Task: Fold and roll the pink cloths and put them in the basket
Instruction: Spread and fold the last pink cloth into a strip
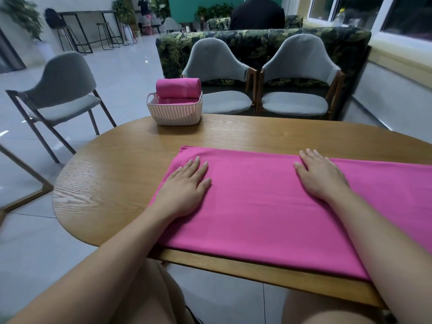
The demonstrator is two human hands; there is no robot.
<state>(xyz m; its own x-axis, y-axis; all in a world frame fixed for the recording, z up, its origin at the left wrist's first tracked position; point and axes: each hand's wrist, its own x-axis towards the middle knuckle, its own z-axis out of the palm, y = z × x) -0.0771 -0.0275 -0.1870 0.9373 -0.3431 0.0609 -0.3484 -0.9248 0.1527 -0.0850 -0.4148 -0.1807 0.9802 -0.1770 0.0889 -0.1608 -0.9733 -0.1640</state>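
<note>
A pink cloth (259, 204) lies folded into a long flat band across the wooden table (112, 183), running off the right edge of view. My left hand (187, 185) rests flat on its left end, fingers straight. My right hand (320, 174) lies flat on the cloth further right, fingers spread. At the far side of the table stands a white slotted basket (174, 112). A rolled pink cloth (178, 87) lies on top of it, with more pink cloth underneath inside.
Two grey chairs (219, 73) stand behind the table and a third (63, 90) at the left. A leaf-patterned sofa (259, 43) is beyond them, with a person in black seated behind it. The floor is tiled.
</note>
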